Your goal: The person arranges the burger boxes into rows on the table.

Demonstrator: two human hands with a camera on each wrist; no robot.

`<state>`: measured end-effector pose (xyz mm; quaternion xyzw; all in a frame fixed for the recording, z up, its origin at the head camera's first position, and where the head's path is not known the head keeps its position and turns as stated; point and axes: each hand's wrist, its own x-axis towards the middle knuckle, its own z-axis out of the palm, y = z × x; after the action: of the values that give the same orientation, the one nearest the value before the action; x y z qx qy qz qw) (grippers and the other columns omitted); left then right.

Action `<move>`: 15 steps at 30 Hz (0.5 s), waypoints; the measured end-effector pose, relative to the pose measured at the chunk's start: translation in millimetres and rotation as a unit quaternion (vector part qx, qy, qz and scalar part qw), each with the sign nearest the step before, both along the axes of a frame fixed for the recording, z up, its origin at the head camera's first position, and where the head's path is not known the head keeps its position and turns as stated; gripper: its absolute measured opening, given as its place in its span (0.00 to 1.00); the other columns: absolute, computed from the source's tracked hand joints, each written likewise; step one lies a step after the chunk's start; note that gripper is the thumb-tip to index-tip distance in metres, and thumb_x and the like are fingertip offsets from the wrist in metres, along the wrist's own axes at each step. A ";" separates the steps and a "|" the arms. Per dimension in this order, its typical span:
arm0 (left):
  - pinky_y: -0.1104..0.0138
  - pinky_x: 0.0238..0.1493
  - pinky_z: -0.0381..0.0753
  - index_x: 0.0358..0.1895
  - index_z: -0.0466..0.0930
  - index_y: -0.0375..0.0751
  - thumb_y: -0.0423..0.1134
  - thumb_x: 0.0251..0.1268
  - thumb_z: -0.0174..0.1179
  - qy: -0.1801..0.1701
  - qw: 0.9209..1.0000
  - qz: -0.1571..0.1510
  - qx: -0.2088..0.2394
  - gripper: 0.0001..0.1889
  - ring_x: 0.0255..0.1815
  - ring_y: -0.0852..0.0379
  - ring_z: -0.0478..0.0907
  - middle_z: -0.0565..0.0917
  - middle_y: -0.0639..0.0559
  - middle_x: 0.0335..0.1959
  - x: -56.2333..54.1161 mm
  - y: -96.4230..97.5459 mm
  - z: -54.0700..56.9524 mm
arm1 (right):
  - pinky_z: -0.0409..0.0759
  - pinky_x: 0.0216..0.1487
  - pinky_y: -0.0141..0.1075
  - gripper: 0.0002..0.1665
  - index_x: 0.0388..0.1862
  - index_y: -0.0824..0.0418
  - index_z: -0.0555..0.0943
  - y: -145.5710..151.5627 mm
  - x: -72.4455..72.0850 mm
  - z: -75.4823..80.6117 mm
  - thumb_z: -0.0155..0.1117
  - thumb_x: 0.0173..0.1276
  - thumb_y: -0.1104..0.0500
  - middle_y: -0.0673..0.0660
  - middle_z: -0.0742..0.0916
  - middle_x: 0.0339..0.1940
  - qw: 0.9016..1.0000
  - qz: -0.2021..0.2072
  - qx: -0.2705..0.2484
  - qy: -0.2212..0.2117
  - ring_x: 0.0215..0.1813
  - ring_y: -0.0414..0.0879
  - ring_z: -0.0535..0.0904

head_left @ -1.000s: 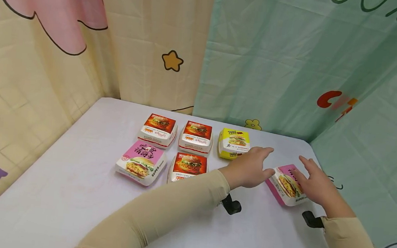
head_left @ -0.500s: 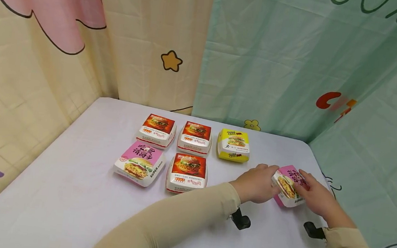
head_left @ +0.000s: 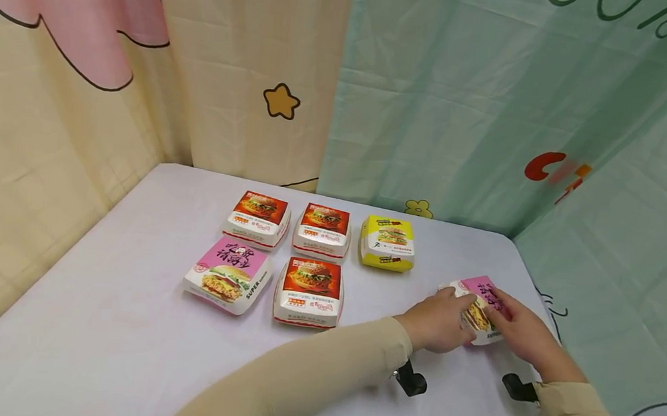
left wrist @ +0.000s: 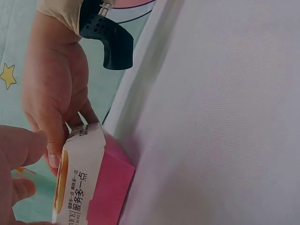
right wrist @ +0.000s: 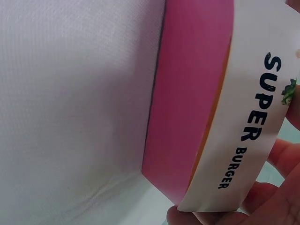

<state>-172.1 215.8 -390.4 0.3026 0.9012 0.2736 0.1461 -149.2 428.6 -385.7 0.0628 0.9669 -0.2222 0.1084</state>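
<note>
A pink-and-white burger box point(head_left: 481, 286) stands toward the table's right side, held from both sides. At its left, my left hand point(head_left: 440, 321) grips the edge, its thumb over the printed front. My right hand point(head_left: 529, 335) holds the opposite side, thumb on top. In the left wrist view, the white lid point(left wrist: 79, 183) overlaps the pink base point(left wrist: 110, 183), and the right hand point(left wrist: 58, 75) curls round the far end. "SUPER BURGER" is printed on the box's white flap point(right wrist: 243, 117) in the right wrist view, with fingertips point(right wrist: 260, 194) at its edge.
Left of the hands, red-and-white burger boxes point(head_left: 309, 293) stand in a group with another pink box point(head_left: 229, 275). A yellow box point(head_left: 387, 243) sits at the back. Black wrist camera mounts point(head_left: 411, 379) hang below the sleeves. Curtains point(head_left: 428, 96) border the white table point(head_left: 87, 318).
My left hand has come down from beside the yellow box and taken hold of the pink box's left side. My right hand has settled onto its right side. The head view has shifted slightly.
</note>
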 end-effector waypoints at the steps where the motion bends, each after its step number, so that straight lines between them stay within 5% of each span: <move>1: 0.64 0.75 0.73 0.82 0.61 0.69 0.61 0.74 0.61 0.003 1.000 0.003 -0.003 0.36 0.80 0.58 0.66 0.60 0.57 0.84 0.1 1.7 -1.0 | 0.73 0.68 0.71 0.49 0.86 0.66 0.50 -0.5 -0.1 -1.0 0.46 0.84 0.35 0.82 0.65 0.78 1.000 0.001 -0.002 0.001 0.73 0.79 0.68; 8: 0.60 0.78 0.71 0.81 0.63 0.65 0.63 0.72 0.62 -0.008 0.999 0.042 -0.008 0.37 0.82 0.52 0.64 0.54 0.56 0.87 -5.2 7.7 -10.0 | 0.71 0.68 0.73 0.47 0.86 0.64 0.53 -2.7 -1.1 -8.2 0.49 0.84 0.36 0.81 0.64 0.79 1.000 0.006 -0.011 0.009 0.74 0.79 0.66; 15: 0.63 0.64 0.82 0.78 0.69 0.65 0.61 0.72 0.65 -0.028 0.997 0.072 0.024 0.33 0.59 0.60 0.78 0.70 0.55 0.74 -14.0 8.4 -18.2 | 0.65 0.71 0.74 0.47 0.87 0.62 0.51 -2.1 -0.6 -10.6 0.51 0.83 0.37 0.81 0.60 0.81 1.000 0.003 -0.022 0.007 0.78 0.82 0.57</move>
<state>-186.2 224.2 -408.5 0.2323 0.9095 0.3133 0.1439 -149.8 426.5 -396.3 0.0562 0.9627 -0.2438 0.1033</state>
